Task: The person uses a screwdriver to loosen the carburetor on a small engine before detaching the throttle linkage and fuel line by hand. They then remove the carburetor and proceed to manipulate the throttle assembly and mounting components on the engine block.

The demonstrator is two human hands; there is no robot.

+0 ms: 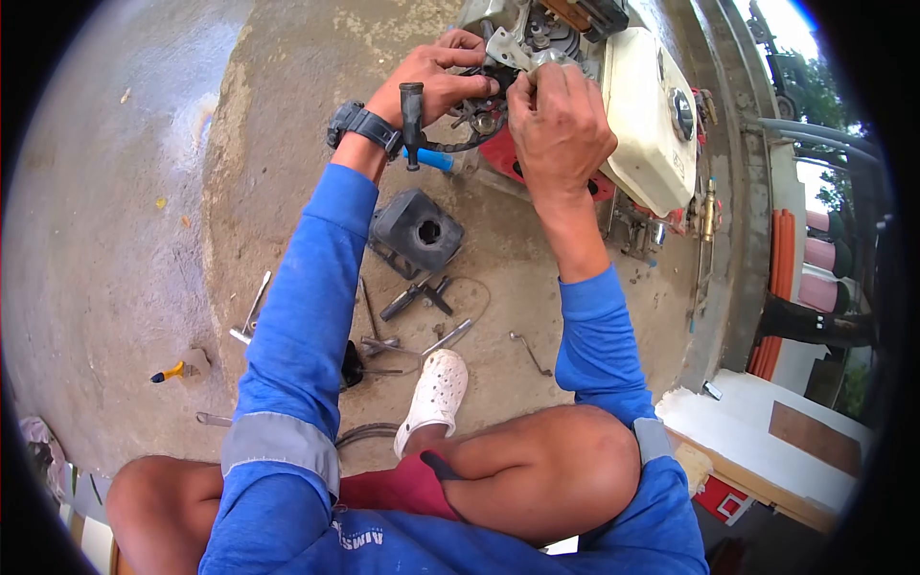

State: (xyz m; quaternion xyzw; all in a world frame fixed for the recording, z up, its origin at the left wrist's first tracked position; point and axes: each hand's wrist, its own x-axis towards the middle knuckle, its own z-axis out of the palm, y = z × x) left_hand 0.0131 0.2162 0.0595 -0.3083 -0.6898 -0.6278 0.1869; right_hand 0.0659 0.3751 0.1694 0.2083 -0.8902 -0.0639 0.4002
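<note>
Both of my hands are at a small engine (541, 43) with a cream fuel tank (647, 120) on its right side. Bent inward, the fingers of my left hand (446, 81) pinch at dark parts beside a pale metal bracket (506, 48). My right hand (561, 120) is closed just to the right, thumb and forefinger pressed together at the same spot. Whatever small piece either hand grips is hidden by the fingers. A black T-ended rubber hose (412, 125) hangs beside my left wrist and curves toward the engine.
On the concrete lie a black box-shaped housing (417, 230) with a round hole, a black handled piece (417, 299), a bent rod (530, 353) and several wrenches. A yellow-handled scraper (180, 372) lies left. A blue cylinder (428, 159) sits below the hose. My white clog (433, 398) stands near the tools.
</note>
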